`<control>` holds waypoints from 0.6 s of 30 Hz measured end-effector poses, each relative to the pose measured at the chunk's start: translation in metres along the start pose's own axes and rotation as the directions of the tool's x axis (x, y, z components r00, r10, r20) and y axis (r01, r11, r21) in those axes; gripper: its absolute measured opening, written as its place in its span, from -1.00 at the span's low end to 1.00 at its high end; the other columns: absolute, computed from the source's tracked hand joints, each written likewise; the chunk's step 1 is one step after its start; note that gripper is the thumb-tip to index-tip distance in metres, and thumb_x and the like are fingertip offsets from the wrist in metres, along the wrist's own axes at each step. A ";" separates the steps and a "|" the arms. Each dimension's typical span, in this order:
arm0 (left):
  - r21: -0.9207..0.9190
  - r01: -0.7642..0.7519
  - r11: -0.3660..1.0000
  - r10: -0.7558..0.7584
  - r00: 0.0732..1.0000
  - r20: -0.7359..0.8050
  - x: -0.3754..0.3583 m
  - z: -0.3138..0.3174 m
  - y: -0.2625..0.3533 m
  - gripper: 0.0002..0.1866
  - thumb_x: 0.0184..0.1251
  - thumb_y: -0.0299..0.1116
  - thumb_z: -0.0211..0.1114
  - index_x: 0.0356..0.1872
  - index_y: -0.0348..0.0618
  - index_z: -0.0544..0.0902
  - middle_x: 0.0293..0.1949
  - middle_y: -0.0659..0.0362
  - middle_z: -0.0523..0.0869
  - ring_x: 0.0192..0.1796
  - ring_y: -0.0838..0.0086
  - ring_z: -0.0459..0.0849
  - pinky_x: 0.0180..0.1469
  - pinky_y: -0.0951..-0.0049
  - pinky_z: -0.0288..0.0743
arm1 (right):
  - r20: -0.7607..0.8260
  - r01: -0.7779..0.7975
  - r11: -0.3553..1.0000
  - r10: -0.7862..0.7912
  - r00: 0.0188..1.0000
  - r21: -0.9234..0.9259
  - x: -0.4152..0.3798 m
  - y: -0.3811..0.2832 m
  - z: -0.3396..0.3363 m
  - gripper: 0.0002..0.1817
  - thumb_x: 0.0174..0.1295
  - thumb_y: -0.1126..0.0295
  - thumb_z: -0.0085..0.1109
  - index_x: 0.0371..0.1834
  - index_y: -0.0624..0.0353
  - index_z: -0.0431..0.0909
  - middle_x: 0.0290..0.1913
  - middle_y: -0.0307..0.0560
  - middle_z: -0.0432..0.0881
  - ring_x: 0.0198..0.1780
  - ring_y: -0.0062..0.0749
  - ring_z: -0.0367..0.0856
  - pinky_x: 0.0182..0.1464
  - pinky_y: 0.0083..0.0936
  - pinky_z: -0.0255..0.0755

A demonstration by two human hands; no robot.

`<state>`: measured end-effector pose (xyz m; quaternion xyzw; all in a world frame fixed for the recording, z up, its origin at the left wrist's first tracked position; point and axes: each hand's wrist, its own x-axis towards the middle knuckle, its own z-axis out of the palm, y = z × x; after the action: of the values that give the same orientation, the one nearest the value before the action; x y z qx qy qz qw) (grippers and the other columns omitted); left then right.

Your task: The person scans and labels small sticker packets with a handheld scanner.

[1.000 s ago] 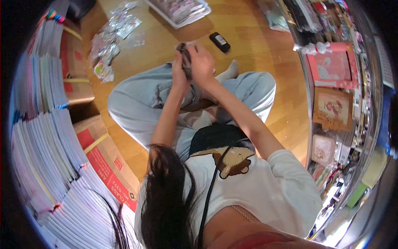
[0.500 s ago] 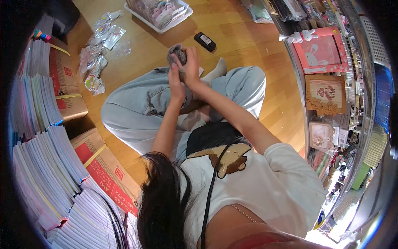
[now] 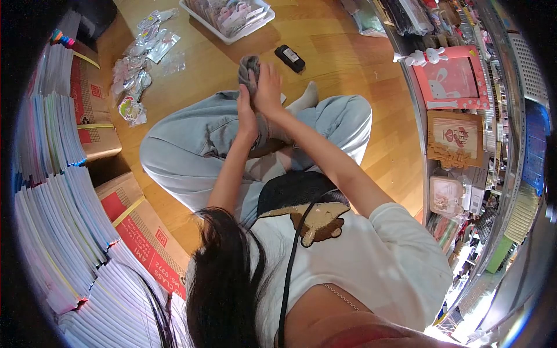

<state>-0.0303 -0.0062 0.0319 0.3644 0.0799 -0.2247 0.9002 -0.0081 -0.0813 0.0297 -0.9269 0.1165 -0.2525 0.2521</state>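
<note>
A small grey bundle point(image 3: 249, 65), perhaps cloth, sticks up between my hands above my crossed legs. Its exact kind is hard to make out. My left hand point(image 3: 246, 110) lies along its near left side, with the thumb and fingers pressed to it. From the right, my right hand point(image 3: 268, 90) closes against the same bundle, its fingers slightly blurred. Just beyond the right hand, a black device with a pale label point(image 3: 289, 58) rests on the wooden floor.
Clear plastic packets point(image 3: 139, 64) lie in a pile at left. A white basket point(image 3: 232, 40) of packaged items stands ahead. Stacked booklets point(image 3: 64, 232) and red-brown cartons point(image 3: 145, 232) line the left. A shelf with a pink frame point(image 3: 449, 78) and a wooden frame point(image 3: 455, 136) borders the right.
The grey bundle looks longer and stands higher between the hands. My right hand has shifted slightly to the right, its fingers straighter. The view has tilted a little.
</note>
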 end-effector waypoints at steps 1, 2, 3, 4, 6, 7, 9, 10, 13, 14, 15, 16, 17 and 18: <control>0.059 0.001 0.998 -0.003 0.999 0.034 -0.002 0.000 0.001 -0.40 0.40 0.06 -0.13 0.18 -0.29 0.35 0.15 0.15 0.42 0.15 0.46 0.38 0.21 0.47 0.17 | 0.018 -0.065 0.998 0.065 0.998 -0.001 0.012 0.000 -0.003 -0.68 0.17 0.27 0.03 -0.10 0.24 0.33 -0.11 0.15 0.40 -0.04 0.12 0.36 -0.10 0.00 0.19; 0.118 -0.031 0.993 0.026 0.999 0.042 -0.003 0.003 0.002 -0.39 0.41 0.07 -0.15 0.18 -0.30 0.35 0.14 0.15 0.42 0.15 0.46 0.38 0.21 0.47 0.17 | 0.015 -0.151 0.987 0.150 0.989 0.058 0.021 0.009 0.000 -0.67 0.15 0.27 0.04 -0.10 0.25 0.33 -0.10 0.15 0.41 -0.03 0.13 0.36 -0.07 -0.01 0.19; 0.177 -0.064 0.982 0.056 0.997 0.051 -0.004 0.005 0.002 -0.39 0.41 0.08 -0.16 0.18 -0.30 0.35 0.14 0.14 0.42 0.15 0.46 0.38 0.21 0.47 0.17 | 0.018 -0.234 0.965 0.234 0.972 0.117 0.030 0.020 0.007 -0.66 0.14 0.27 0.05 -0.10 0.25 0.34 -0.09 0.16 0.41 -0.01 0.13 0.36 -0.05 -0.02 0.20; 0.238 -0.097 0.966 0.086 0.995 0.059 -0.005 0.006 0.003 -0.38 0.41 0.08 -0.18 0.18 -0.31 0.35 0.14 0.13 0.42 0.15 0.46 0.38 0.21 0.47 0.17 | 0.027 -0.316 0.932 0.316 0.948 0.179 0.035 0.031 0.014 -0.65 0.12 0.26 0.06 -0.10 0.25 0.34 -0.08 0.16 0.42 0.00 0.14 0.36 -0.03 -0.04 0.20; 0.317 -0.242 0.917 0.223 0.970 0.096 -0.001 0.010 0.002 -0.36 0.42 0.10 -0.22 0.17 -0.32 0.36 0.13 0.12 0.43 0.16 0.44 0.38 0.23 0.46 0.15 | 0.191 -0.446 0.834 0.404 0.895 0.324 0.027 0.048 0.027 -0.65 0.07 0.32 0.07 -0.10 0.26 0.33 -0.07 0.24 0.42 0.02 0.18 0.35 0.02 -0.07 0.21; 0.352 -0.312 0.882 0.289 0.950 0.119 0.004 0.011 0.002 -0.35 0.42 0.11 -0.24 0.16 -0.32 0.36 0.13 0.11 0.44 0.16 0.44 0.38 0.23 0.45 0.15 | 0.236 -0.477 0.756 0.414 0.879 0.449 0.016 0.049 0.035 -0.65 0.06 0.35 0.06 -0.09 0.26 0.32 -0.08 0.27 0.41 0.02 0.20 0.35 0.02 -0.06 0.21; 0.285 -0.168 0.944 0.162 0.986 0.043 0.013 0.002 0.002 -0.33 0.41 0.13 -0.28 0.14 -0.33 0.38 0.12 0.10 0.45 0.15 0.41 0.38 0.24 0.44 0.14 | 0.252 -0.476 0.723 0.405 0.879 0.500 -0.005 0.037 0.033 -0.58 0.01 0.47 0.02 -0.02 0.31 0.24 -0.06 0.35 0.38 0.03 0.24 0.32 0.04 -0.07 0.20; 0.247 -0.091 0.965 0.092 0.996 0.009 0.014 -0.004 0.003 -0.32 0.41 0.14 -0.30 0.14 -0.33 0.38 0.11 0.10 0.46 0.15 0.40 0.39 0.24 0.44 0.13 | 0.235 -0.408 0.805 0.336 0.912 0.431 -0.014 0.022 0.022 -0.56 -0.01 0.48 0.02 -0.01 0.32 0.22 -0.07 0.35 0.37 0.04 0.24 0.31 0.04 -0.06 0.19; 0.144 0.038 0.989 -0.035 0.999 -0.022 0.012 -0.005 0.008 -0.30 0.40 0.17 -0.31 0.13 -0.30 0.40 0.10 0.11 0.47 0.12 0.40 0.41 0.22 0.44 0.16 | 0.076 -0.141 0.966 0.128 0.989 0.216 -0.025 -0.001 0.012 -0.51 -0.06 0.46 0.10 0.00 0.33 0.24 -0.11 0.24 0.36 0.03 0.16 0.28 0.04 -0.06 0.14; 0.158 0.025 0.987 -0.020 0.999 -0.035 0.011 -0.005 0.005 -0.30 0.39 0.18 -0.31 0.11 -0.29 0.42 0.09 0.12 0.48 0.11 0.41 0.42 0.21 0.45 0.19 | 0.052 -0.071 0.986 0.064 0.997 0.148 -0.019 -0.001 0.009 -0.53 -0.04 0.42 0.13 -0.03 0.31 0.28 -0.13 0.21 0.37 0.00 0.13 0.31 -0.01 -0.10 0.16; 0.176 -0.007 0.984 0.019 0.998 -0.062 0.008 0.000 0.006 -0.35 0.40 0.15 -0.26 0.13 -0.26 0.39 0.07 0.13 0.49 0.06 0.37 0.48 0.16 0.35 0.27 | 0.032 -0.001 0.997 -0.001 0.999 0.077 -0.004 -0.008 -0.006 -0.56 -0.02 0.38 0.16 -0.06 0.29 0.31 -0.14 0.18 0.39 -0.04 0.11 0.34 -0.05 -0.13 0.19; 0.185 0.020 0.983 -0.015 0.999 -0.029 0.011 -0.004 0.003 -0.37 0.40 0.14 -0.25 0.11 -0.26 0.40 0.06 0.13 0.50 0.04 0.39 0.48 0.14 0.35 0.29 | 0.019 0.069 0.998 -0.069 0.997 0.004 0.009 -0.014 -0.017 -0.58 -0.01 0.33 0.20 -0.09 0.27 0.35 -0.16 0.15 0.40 -0.07 0.08 0.36 -0.10 -0.16 0.22; 0.192 0.048 0.980 -0.050 0.999 0.003 0.016 -0.010 -0.003 -0.38 0.40 0.13 -0.23 0.09 -0.26 0.40 0.04 0.14 0.51 0.03 0.40 0.49 0.12 0.36 0.31 | -0.011 0.108 0.986 -0.110 0.994 -0.128 0.019 -0.013 -0.018 -0.55 -0.04 0.29 0.24 -0.09 0.26 0.36 -0.19 0.11 0.41 -0.08 0.03 0.37 -0.13 -0.19 0.21; 0.199 0.077 0.977 -0.085 0.996 0.034 0.018 -0.013 -0.008 -0.40 0.40 0.12 -0.21 0.08 -0.26 0.41 0.03 0.15 0.52 0.01 0.41 0.50 0.10 0.36 0.32 | -0.041 0.057 0.993 -0.061 0.997 -0.108 0.026 -0.004 -0.011 -0.54 -0.05 0.30 0.24 -0.09 0.27 0.36 -0.19 0.11 0.41 -0.07 0.04 0.36 -0.11 -0.17 0.21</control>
<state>-0.0173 -0.0082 0.0117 0.4436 0.0527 -0.2757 0.8511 0.0083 -0.0909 0.0502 -0.9363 0.1079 -0.2735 0.1921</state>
